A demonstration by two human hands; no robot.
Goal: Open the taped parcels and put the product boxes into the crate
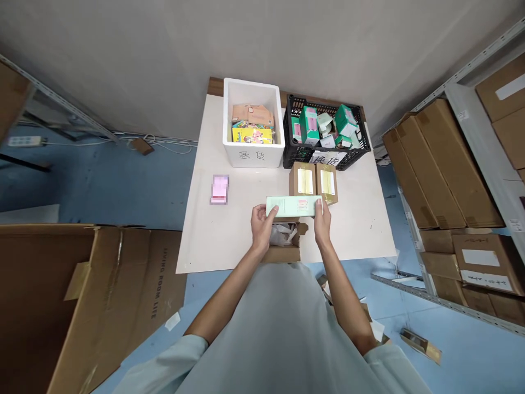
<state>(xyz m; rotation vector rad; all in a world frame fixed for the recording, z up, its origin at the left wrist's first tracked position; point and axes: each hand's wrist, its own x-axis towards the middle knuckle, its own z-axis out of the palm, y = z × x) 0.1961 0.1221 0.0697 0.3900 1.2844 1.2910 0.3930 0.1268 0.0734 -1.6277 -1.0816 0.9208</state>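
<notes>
A long pale-green box (291,206) with small print and a pink-and-red mark is held level over the front of the table. My left hand (262,223) grips its left end, thumb on the printed face. At its right end my right hand (322,219) has the thumb on top and the fingers behind. Below the pale-green box, an opened cardboard carton (281,254) at the table's edge shows clear plastic wrapping inside. Just beyond it stand two small brown cartons (302,171) closed with yellowish tape and bearing white labels.
On the white table (229,241) a white foam bin (254,155) holds packages beside a black crate (290,156) of green boxes. A pink item (220,189) lies left. A large carton (139,273) stands left, a loaded shelf (471,109) right. Scraps litter the floor.
</notes>
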